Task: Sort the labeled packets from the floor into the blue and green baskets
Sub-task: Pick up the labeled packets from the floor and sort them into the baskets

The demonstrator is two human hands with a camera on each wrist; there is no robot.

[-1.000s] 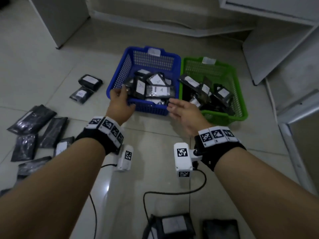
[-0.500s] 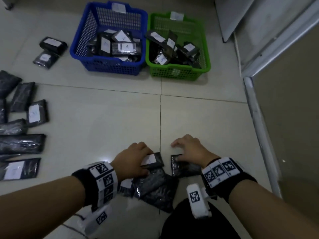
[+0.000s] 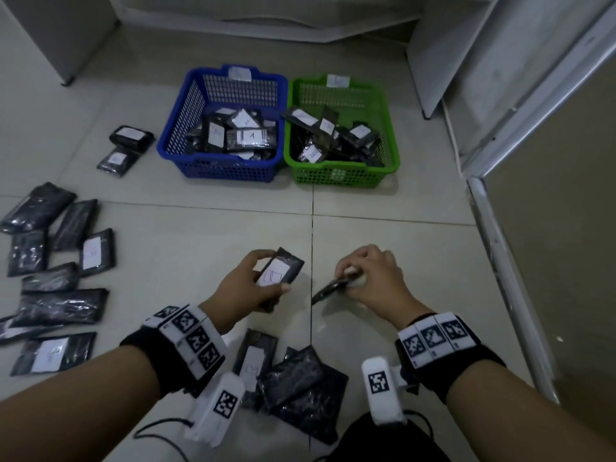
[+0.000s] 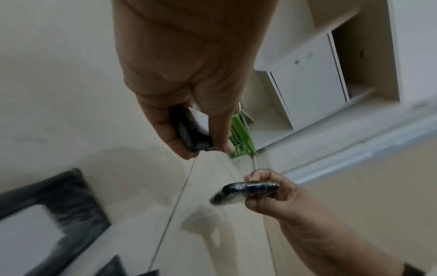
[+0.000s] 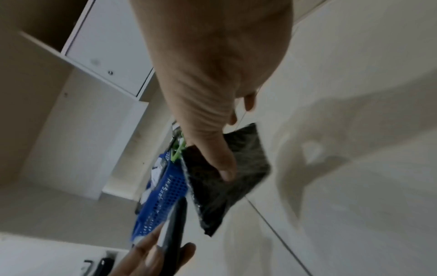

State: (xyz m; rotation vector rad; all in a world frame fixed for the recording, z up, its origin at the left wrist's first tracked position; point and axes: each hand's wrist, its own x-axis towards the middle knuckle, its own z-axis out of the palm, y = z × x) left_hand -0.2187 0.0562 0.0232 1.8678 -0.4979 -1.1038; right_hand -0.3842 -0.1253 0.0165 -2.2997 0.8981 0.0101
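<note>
Person's view down at a tiled floor; left hand w/ fingers and thumb curled round a black packet, its white label facing up, letter unclear; right hand pinches a second dark packet edge-on, held just above the floor. Ahead stand a blue basket and a green basket, touching side by side, both holding packets; loose packets lie at left, more near the wrists.

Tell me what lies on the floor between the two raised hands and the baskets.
Nothing: the head view shows bare pale tile from the left hand and right hand to the blue basket and green basket.
</note>
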